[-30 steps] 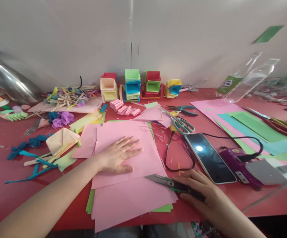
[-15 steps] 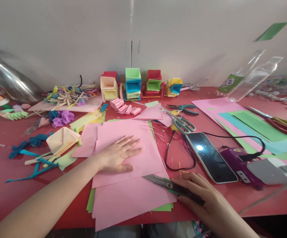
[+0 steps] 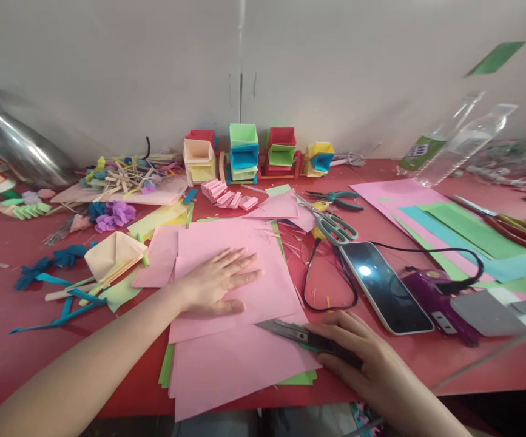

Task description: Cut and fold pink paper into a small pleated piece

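Note:
My left hand (image 3: pixel 221 284) lies flat with fingers spread on a pink paper sheet (image 3: pixel 226 240). In my right hand (image 3: pixel 351 352) is a utility knife (image 3: pixel 306 337) with a dark handle, its blade pointing left. The blade's tip lies at the border between that sheet and a lower pink piece (image 3: pixel 239 370) nearer to me. Whether the blade presses into the paper I cannot tell. Green sheets (image 3: pixel 166 367) stick out from under the pink stack.
To the right are a phone (image 3: pixel 387 288) with its cable, a purple power strip (image 3: pixel 445 303) and scissors (image 3: pixel 338 227). Pliers (image 3: pixel 340 199) lie behind them. Folded paper boxes (image 3: pixel 243 156) stand along the wall. Paper flowers (image 3: pixel 116 216) and scraps lie left, by a metal flask (image 3: pixel 26 145).
My right hand has shifted slightly left with the utility knife, its blade tip moving a little left along the paper border. My left hand stays in place.

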`<state>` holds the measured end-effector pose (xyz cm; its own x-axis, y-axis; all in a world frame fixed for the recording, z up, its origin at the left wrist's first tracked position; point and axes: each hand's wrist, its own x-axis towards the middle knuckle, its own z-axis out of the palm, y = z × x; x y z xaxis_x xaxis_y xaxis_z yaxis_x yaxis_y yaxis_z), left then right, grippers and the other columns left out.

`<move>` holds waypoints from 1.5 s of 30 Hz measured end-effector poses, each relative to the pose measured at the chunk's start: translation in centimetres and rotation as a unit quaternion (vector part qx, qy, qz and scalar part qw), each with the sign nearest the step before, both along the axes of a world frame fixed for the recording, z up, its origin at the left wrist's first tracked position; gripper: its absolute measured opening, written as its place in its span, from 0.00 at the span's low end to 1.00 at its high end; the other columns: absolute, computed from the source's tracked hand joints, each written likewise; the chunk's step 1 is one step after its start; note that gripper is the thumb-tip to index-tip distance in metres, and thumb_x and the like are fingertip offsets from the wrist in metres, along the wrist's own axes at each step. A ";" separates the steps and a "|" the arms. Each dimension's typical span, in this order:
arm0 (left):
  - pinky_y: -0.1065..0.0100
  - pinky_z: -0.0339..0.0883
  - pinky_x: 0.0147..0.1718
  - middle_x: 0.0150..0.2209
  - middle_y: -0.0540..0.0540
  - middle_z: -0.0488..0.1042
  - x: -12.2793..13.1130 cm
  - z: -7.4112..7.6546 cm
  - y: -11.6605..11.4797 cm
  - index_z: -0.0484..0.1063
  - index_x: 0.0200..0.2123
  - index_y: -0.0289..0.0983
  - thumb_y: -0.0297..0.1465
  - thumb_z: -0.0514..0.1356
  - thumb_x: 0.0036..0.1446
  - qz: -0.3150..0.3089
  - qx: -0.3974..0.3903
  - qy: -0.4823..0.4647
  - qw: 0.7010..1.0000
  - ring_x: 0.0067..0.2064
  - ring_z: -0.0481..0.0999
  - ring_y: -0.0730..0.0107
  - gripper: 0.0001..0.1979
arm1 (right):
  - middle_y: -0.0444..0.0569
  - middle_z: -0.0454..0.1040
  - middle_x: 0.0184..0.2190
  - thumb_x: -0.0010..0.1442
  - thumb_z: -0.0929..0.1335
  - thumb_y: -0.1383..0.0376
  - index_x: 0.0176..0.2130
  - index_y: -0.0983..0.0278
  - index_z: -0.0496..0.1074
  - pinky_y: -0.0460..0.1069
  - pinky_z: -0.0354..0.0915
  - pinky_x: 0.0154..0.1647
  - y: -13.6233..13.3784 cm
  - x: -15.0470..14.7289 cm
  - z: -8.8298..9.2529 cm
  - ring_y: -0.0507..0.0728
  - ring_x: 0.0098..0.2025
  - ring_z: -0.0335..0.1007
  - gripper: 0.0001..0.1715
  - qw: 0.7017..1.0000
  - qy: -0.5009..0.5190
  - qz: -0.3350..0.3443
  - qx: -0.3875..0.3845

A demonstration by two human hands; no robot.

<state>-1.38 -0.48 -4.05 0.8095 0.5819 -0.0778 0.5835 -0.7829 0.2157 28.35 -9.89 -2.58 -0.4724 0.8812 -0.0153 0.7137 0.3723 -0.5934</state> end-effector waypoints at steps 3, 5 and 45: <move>0.52 0.30 0.61 0.66 0.47 0.33 0.0 0.0 0.0 0.42 0.64 0.45 0.54 0.42 0.56 0.000 0.002 -0.002 1.000 0.66 0.31 0.56 0.36 | 0.49 0.69 0.44 0.60 0.64 0.63 0.49 0.54 0.69 0.51 0.67 0.47 0.1 -0.1 0.0 0.57 0.46 0.68 0.17 1.000 0.002 0.004 -0.003; 0.52 0.30 0.61 0.66 0.46 0.34 0.0 -0.1 0.0 0.42 0.64 0.44 0.54 0.42 0.56 0.000 0.003 -0.001 1.000 0.66 0.31 0.56 0.36 | 0.49 0.69 0.44 0.60 0.64 0.62 0.50 0.54 0.68 0.51 0.67 0.47 0.0 -0.2 0.0 0.57 0.46 0.68 0.17 1.000 0.003 0.005 -0.005; 0.53 0.31 0.62 0.66 0.48 0.35 -0.1 -0.5 0.1 0.40 0.64 0.46 0.49 0.43 0.60 -0.006 0.029 -0.020 0.999 0.66 0.33 0.57 0.32 | 0.49 0.72 0.37 0.57 0.65 0.64 0.45 0.55 0.72 0.49 0.71 0.38 -0.1 -1.9 0.3 0.57 0.39 0.71 0.15 0.999 0.004 -0.015 0.037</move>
<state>-1.47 -0.42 -4.54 0.8184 0.5745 -0.0123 0.5657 -0.8018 0.1927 26.41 -10.03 -2.24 -0.4460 0.8934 0.0535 0.7201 0.3937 -0.5714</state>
